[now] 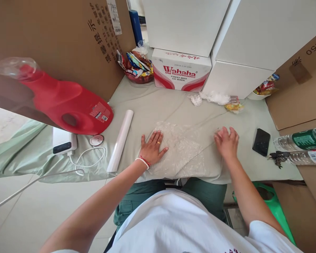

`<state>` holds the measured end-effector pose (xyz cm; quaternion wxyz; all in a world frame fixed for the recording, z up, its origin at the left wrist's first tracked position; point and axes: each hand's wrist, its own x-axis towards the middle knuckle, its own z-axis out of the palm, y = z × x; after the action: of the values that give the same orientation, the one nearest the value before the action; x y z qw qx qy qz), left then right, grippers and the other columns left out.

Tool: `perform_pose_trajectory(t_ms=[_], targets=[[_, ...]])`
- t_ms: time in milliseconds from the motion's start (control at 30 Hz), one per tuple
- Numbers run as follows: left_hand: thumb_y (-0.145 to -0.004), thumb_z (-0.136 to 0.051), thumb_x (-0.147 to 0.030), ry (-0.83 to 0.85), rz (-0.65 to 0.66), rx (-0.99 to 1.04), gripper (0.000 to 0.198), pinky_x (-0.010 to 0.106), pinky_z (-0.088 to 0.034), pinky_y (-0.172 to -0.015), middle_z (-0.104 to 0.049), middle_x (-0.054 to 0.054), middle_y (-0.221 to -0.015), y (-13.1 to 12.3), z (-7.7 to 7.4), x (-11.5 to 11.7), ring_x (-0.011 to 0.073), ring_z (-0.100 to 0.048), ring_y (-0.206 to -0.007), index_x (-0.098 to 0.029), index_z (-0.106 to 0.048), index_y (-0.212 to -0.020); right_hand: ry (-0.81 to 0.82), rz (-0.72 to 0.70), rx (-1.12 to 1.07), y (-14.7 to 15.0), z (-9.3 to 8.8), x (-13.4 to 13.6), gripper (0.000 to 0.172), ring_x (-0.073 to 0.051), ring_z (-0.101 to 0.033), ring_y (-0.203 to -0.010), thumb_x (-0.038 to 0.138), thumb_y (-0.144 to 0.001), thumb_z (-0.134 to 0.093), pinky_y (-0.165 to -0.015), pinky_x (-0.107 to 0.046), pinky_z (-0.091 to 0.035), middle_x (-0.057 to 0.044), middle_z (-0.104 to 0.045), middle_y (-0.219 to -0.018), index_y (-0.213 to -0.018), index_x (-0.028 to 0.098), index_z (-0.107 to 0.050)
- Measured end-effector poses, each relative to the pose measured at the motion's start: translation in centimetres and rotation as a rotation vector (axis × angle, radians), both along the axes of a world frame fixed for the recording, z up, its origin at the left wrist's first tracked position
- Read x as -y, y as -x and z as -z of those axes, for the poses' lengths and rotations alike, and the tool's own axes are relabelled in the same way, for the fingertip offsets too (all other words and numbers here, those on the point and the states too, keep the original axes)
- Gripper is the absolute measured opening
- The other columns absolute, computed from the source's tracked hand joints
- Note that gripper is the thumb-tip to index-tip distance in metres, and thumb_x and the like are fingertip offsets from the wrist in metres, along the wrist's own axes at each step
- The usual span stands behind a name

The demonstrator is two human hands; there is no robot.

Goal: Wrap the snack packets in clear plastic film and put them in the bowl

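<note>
A thin, wrinkled sheet of clear plastic [185,151] lies spread on the cloth-covered table in front of me. My left hand [151,149] rests flat on its left part, fingers stretched out and pressing nothing else. To the right of the sheet, my right hand [228,142] hovers at or just above the cloth with its fingers curled in toward the thumb. A pale, see-through bit seems to show at those fingertips, but I cannot make out what it is. Left of my left hand lies a glossy white roll [120,140].
At left are a red detergent bottle [71,102], a white power bank [64,140] and its cable. Behind stand a snack bowl [138,66], a Wahaha box [181,72] and crumpled plastic [216,97]. At right are a black phone [261,142], keys [279,158] and plastic bottles [302,140].
</note>
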<state>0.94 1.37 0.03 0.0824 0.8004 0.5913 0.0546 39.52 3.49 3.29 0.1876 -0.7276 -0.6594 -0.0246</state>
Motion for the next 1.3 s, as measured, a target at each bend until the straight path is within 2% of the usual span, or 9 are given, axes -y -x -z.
perform_pose_trajectory(t_ms=[133,267,433,633,767,867,1033,1167,1300], targets=[[-0.102,-0.036,-0.067,0.004,-0.012,-0.005,0.083,0.075,-0.004,-0.127,-0.027,0.017,-0.174,-0.3,-0.2,0.1,0.0377,-0.025,-0.162,-0.020,-0.025,-0.169,0.255,0.050,0.070,-5.0,1.3,-0.2,0.056,-0.038,-0.054,-0.116,0.039,-0.099,-0.049,-0.101,-0.054,-0.046,-0.023,-0.063,-0.130,-0.149,0.014,-0.060],[-0.102,-0.036,-0.068,0.019,-0.045,-0.006,0.087,0.074,-0.003,-0.127,-0.023,0.019,-0.175,-0.5,-0.2,0.2,0.0377,-0.024,-0.163,-0.018,-0.019,-0.170,0.093,-0.021,0.104,-4.0,-0.9,-0.8,0.052,-0.037,-0.055,-0.113,0.031,-0.100,-0.045,-0.102,-0.053,-0.045,-0.021,-0.064,-0.126,-0.145,0.014,-0.064],[-0.103,-0.033,-0.068,0.024,-0.047,-0.001,0.087,0.073,-0.002,-0.128,-0.021,0.020,-0.175,-0.6,0.2,0.1,0.0366,-0.024,-0.163,-0.016,-0.014,-0.171,0.008,-0.513,-0.039,5.1,-4.1,-0.9,0.047,-0.030,-0.053,-0.123,0.027,-0.104,-0.045,-0.108,-0.045,-0.044,-0.015,-0.063,-0.135,-0.148,0.024,-0.061],[-0.108,-0.030,-0.046,0.000,-0.011,0.084,0.071,0.065,-0.012,-0.130,-0.019,0.017,-0.176,1.4,0.7,0.4,0.0317,-0.025,-0.163,-0.018,-0.017,-0.171,0.282,-0.784,0.008,15.3,-0.5,1.0,0.044,-0.031,-0.050,-0.138,0.020,-0.104,-0.049,-0.122,-0.058,-0.031,-0.013,-0.059,-0.149,-0.145,0.026,-0.063],[-0.109,-0.031,-0.036,-0.009,0.156,0.127,0.058,0.064,-0.008,-0.131,-0.038,0.010,-0.171,5.2,0.3,3.7,0.0283,-0.030,-0.161,-0.029,-0.032,-0.167,0.143,-0.789,-0.123,12.1,0.0,4.1,0.042,-0.032,-0.043,-0.148,0.030,-0.105,-0.052,-0.122,-0.063,-0.034,-0.015,-0.048,-0.160,-0.147,0.026,-0.059],[-0.108,-0.037,-0.037,0.008,0.278,0.187,0.061,0.058,-0.011,-0.133,-0.049,0.010,-0.165,7.5,-0.1,7.3,0.0257,-0.036,-0.159,-0.028,-0.028,-0.168,0.073,-0.852,-0.247,7.4,-0.2,7.8,0.046,-0.031,-0.052,-0.138,0.036,-0.104,-0.058,-0.113,-0.056,-0.049,-0.016,-0.056,-0.149,-0.148,0.026,-0.056],[-0.101,-0.054,-0.049,0.018,0.340,0.229,0.067,0.058,-0.013,-0.133,-0.047,0.012,-0.166,7.0,-0.7,10.4,0.0308,-0.033,-0.160,-0.025,-0.041,-0.162,0.156,-0.863,-0.210,4.3,1.2,11.9,0.038,-0.030,-0.059,-0.127,0.035,-0.105,-0.058,-0.105,-0.052,-0.056,-0.016,-0.062,-0.138,-0.141,0.024,-0.061],[-0.106,-0.046,-0.039,0.091,0.287,0.277,0.039,0.054,-0.022,-0.132,-0.064,0.008,-0.151,5.0,-1.0,9.5,0.0255,-0.048,-0.151,-0.029,-0.069,-0.135,0.268,-0.798,-0.087,5.6,1.3,10.5,0.034,-0.032,-0.063,-0.120,0.040,-0.104,-0.058,-0.100,-0.052,-0.055,-0.018,-0.063,-0.138,-0.131,0.022,-0.069],[-0.107,-0.039,-0.037,0.132,0.242,0.393,0.039,0.046,-0.035,-0.125,-0.079,0.007,-0.121,4.8,-2.5,6.9,0.0213,-0.064,-0.132,-0.027,-0.077,-0.106,0.478,-0.898,-0.070,6.6,-1.0,6.5,0.033,-0.025,-0.068,-0.099,0.032,-0.107,-0.046,-0.091,-0.041,-0.055,-0.011,-0.075,-0.106,-0.108,0.023,-0.077]])
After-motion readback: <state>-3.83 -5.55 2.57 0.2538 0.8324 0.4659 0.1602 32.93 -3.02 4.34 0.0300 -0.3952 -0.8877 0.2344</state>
